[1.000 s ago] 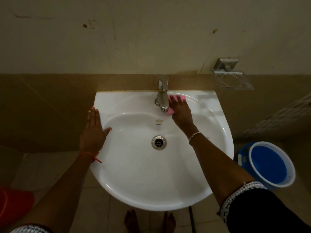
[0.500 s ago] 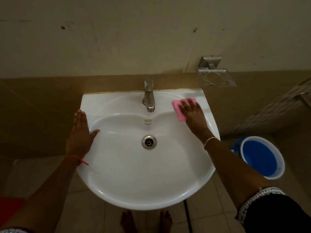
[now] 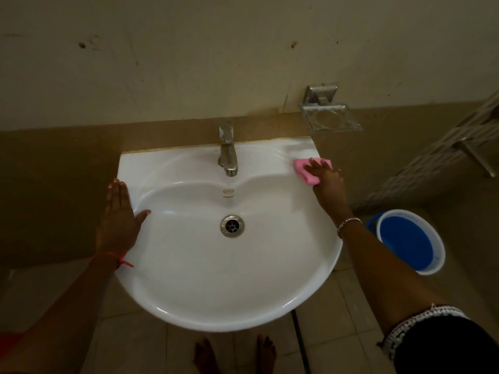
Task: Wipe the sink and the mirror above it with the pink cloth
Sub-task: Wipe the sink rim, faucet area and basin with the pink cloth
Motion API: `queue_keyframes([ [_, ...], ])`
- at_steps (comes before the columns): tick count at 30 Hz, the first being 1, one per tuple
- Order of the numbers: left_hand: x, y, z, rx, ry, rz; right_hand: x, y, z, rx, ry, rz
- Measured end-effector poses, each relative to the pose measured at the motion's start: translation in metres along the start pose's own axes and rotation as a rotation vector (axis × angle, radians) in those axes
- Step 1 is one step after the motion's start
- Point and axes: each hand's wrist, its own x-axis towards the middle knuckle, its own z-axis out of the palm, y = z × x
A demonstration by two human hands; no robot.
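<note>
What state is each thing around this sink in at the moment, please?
Sink: no standing water.
Tap: not running.
Drain: unplugged.
Pink cloth: pressed on the sink's right rear rim.
Right hand: fingers spread, pressing the cloth.
Left hand: flat on the left rim.
Soap dish: empty.
Bucket: upright on the floor.

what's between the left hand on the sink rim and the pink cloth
In the head view, only bare white ceramic sink and its overflow cap lie between the left hand and the pink cloth; the chrome tap stands just behind that line.
</note>
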Motion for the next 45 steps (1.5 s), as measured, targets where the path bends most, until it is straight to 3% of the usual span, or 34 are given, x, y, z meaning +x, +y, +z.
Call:
queue_keyframes([
  [7,0.000,0.001,0.001,-0.011,0.017,0.022,-0.011,-0.004,-0.007,0.105,-0.027,0.199],
  [12,0.001,-0.003,0.002,-0.004,0.008,0.045,-0.024,-0.001,-0.010,0.024,-0.038,0.183],
  [19,0.000,-0.004,0.001,-0.004,0.008,0.081,-0.055,0.005,-0.019,-0.166,-0.236,0.118],
  [35,-0.015,-0.009,0.002,-0.274,0.038,0.037,-0.131,-0.023,-0.041,-0.021,-0.221,0.309],
  [45,-0.043,-0.008,0.011,-0.308,0.099,-0.052,-0.166,-0.051,-0.047,-0.165,-0.332,0.303],
])
